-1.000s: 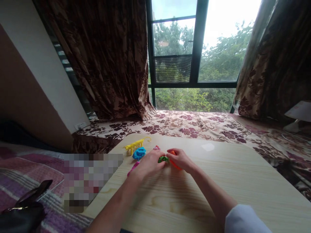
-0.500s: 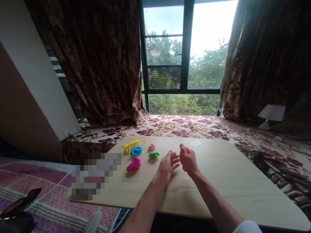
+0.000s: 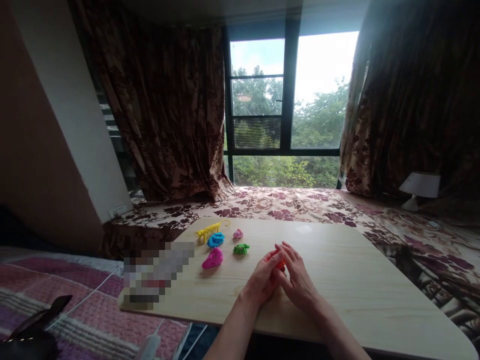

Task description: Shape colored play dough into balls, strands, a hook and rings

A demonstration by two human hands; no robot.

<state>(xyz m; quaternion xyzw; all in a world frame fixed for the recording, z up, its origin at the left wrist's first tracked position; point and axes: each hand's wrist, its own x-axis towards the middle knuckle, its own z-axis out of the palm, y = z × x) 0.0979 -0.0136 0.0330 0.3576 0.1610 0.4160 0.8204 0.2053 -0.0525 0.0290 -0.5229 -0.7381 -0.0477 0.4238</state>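
Observation:
My left hand (image 3: 264,278) and my right hand (image 3: 300,280) are closed together around a lump of orange modelling clay (image 3: 282,266). Only a little of the orange shows between the fingers; its shape is mostly hidden. Left of my hands lie several clay pieces: a green clay figure (image 3: 241,248), a small pink one (image 3: 238,233), a magenta clay lump (image 3: 213,258) and a blue clay piece (image 3: 215,240). Behind the blue piece stands a yellow clay animal (image 3: 208,231) with legs and a thin curled tail.
The pale wooden table (image 3: 356,280) carries all the clay. A blurred-out patch (image 3: 161,275) covers its left end. Beyond is a flower-patterned window ledge (image 3: 277,202) with a white lamp (image 3: 420,185) at right. A striped bedspread (image 3: 86,295) and a power strip (image 3: 149,346) are at lower left.
My left hand, open and beside the right before, has come against it around the orange clay. My right hand has turned from a fist to cupping. The view has tilted up slightly.

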